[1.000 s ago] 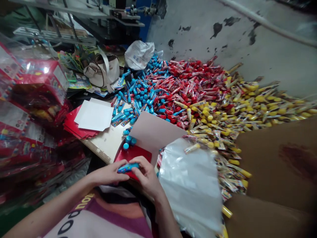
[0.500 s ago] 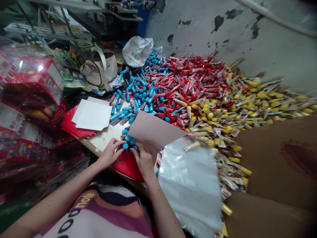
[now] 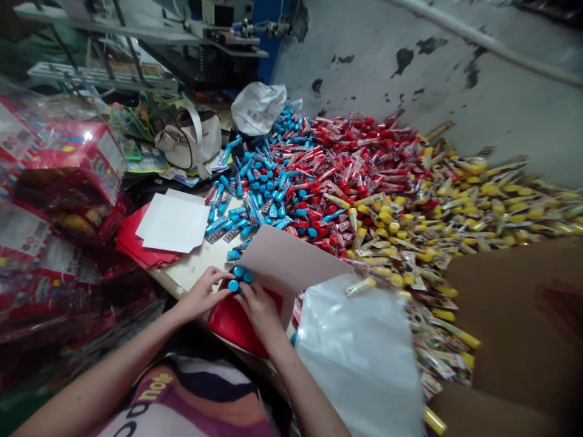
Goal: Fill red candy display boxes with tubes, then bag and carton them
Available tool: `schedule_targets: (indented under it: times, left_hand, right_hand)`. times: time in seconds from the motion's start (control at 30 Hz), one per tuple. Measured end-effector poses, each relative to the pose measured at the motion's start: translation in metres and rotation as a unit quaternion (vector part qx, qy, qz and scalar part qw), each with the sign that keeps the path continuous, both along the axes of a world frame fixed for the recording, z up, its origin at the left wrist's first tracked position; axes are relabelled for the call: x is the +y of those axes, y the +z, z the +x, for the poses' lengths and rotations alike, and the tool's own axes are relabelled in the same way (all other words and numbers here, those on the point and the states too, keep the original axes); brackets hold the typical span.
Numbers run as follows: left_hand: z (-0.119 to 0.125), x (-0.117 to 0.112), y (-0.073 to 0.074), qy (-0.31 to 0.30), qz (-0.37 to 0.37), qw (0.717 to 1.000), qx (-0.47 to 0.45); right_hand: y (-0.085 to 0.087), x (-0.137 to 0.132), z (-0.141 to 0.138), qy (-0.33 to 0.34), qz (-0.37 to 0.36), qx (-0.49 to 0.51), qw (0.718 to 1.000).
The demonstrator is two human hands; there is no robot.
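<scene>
A small cluster of blue-capped tubes (image 3: 239, 278) stands upright on a red card box (image 3: 237, 321) at the near table edge. My left hand (image 3: 204, 293) curls against the cluster's left side. My right hand (image 3: 260, 309) presses its fingertips to the cluster from the right and below. A pale cardboard flap (image 3: 291, 261) rises from the red box just behind my hands. Beyond it lie heaps of blue tubes (image 3: 255, 182), red tubes (image 3: 346, 164) and yellow tubes (image 3: 455, 206).
White sheets on a stack of red cards (image 3: 170, 221) lie to the left. Clear plastic bags (image 3: 364, 352) sit to my right, beside a brown carton (image 3: 514, 315). A beige handbag (image 3: 189, 139) and white bag (image 3: 257, 108) stand at the back; wrapped red packages (image 3: 54, 200) fill the left.
A second ago both hands held one blue tube near my body. They moved forward to the cluster of upright tubes on the red box, and now rest against it.
</scene>
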State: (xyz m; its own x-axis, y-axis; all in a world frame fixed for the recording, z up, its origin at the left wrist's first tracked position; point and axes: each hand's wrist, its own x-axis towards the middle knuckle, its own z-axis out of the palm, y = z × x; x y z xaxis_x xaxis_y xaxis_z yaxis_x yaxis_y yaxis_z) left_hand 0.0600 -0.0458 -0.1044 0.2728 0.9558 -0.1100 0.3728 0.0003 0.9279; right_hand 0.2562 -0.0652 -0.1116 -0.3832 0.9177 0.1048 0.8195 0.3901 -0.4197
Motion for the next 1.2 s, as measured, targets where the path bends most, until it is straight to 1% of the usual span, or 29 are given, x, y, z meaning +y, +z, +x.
schedule_targets:
  times: [0.03,0.07,0.1,0.13,0.17,0.2,0.27,0.33,0.4,0.47,0.53,0.6,0.63,0.73,0.8,0.87,0.93,1.0,1.07,1.1,1.13,1.17,1.2]
  left_hand:
    - [-0.003,0.012,0.001,0.004,0.005,1.000,0.001]
    - [-0.005,0.026,0.003,0.013,0.019,0.999,0.026]
    - [-0.007,0.044,0.003,0.028,0.036,0.996,0.072]
    - [-0.007,0.063,0.003,0.044,0.058,0.988,0.132]
    - [-0.006,0.082,0.002,0.056,0.070,0.972,0.215]
    - [-0.004,0.101,-0.001,0.071,0.070,0.961,0.257]
    - [0.003,0.131,-0.008,0.086,0.059,0.946,0.306]
    - [0.010,0.148,-0.018,0.092,0.048,0.941,0.323]
    - [0.017,0.151,-0.028,0.091,0.039,0.938,0.332]
    - [0.020,0.144,-0.035,0.086,0.026,0.941,0.328]
    - [0.020,0.132,-0.038,0.077,0.004,0.948,0.310]
    - [0.015,0.115,-0.035,0.068,-0.020,0.958,0.279]
    - [0.011,0.106,-0.032,0.064,-0.030,0.964,0.258]
    - [-0.005,0.071,-0.013,0.064,-0.036,0.978,0.197]
    - [-0.017,0.043,0.005,0.071,-0.033,0.985,0.151]
    - [-0.030,0.014,0.025,0.067,-0.044,0.993,0.086]
    - [-0.039,-0.013,0.043,0.039,-0.065,0.997,0.026]
    - [-0.043,-0.037,0.057,-0.012,-0.091,0.996,0.003]
    - [-0.041,-0.055,0.065,-0.061,-0.131,0.989,-0.015]
    - [-0.039,-0.063,0.067,-0.080,-0.163,0.983,-0.031]
    - [-0.036,-0.069,0.068,-0.093,-0.198,0.974,-0.051]
    - [-0.035,-0.075,0.067,-0.101,-0.230,0.965,-0.069]
    - [-0.034,-0.079,0.066,-0.100,-0.254,0.958,-0.084]
  right_hand:
    - [-0.002,-0.001,-0.001,-0.010,0.003,0.013,1.000]
    - [-0.003,-0.003,-0.002,-0.018,0.006,0.032,0.999]
    - [-0.004,-0.005,-0.002,-0.026,0.013,0.051,0.998]
    - [-0.003,-0.007,-0.002,-0.035,0.024,0.070,0.997]
    - [-0.002,-0.011,-0.001,-0.048,0.037,0.086,0.994]
    - [0.000,-0.014,0.000,-0.067,0.053,0.098,0.992]
    - [0.002,-0.024,0.004,-0.117,0.082,0.113,0.983]
    - [0.002,-0.033,0.009,-0.155,0.096,0.128,0.975]
    - [0.000,-0.042,0.015,-0.168,0.098,0.146,0.970]
    - [-0.002,-0.049,0.021,-0.169,0.097,0.164,0.967]
    - [-0.001,-0.053,0.026,-0.171,0.094,0.185,0.963]
    - [0.004,-0.052,0.028,-0.172,0.082,0.210,0.959]
    - [0.008,-0.050,0.027,-0.173,0.071,0.222,0.957]
    - [0.024,-0.038,0.017,-0.172,0.026,0.263,0.949]
    - [0.037,-0.028,0.002,-0.170,-0.009,0.305,0.937]
    - [0.048,-0.019,-0.016,-0.154,-0.058,0.359,0.919]
    - [0.057,-0.016,-0.034,-0.112,-0.118,0.406,0.899]
    - [0.060,-0.019,-0.047,-0.058,-0.167,0.433,0.884]
    - [0.059,-0.030,-0.050,-0.024,-0.198,0.445,0.873]
    - [0.057,-0.037,-0.047,-0.021,-0.206,0.449,0.869]
    - [0.054,-0.045,-0.041,-0.032,-0.208,0.453,0.866]
    - [0.050,-0.052,-0.033,-0.058,-0.203,0.457,0.864]
    - [0.045,-0.059,-0.022,-0.099,-0.187,0.460,0.862]
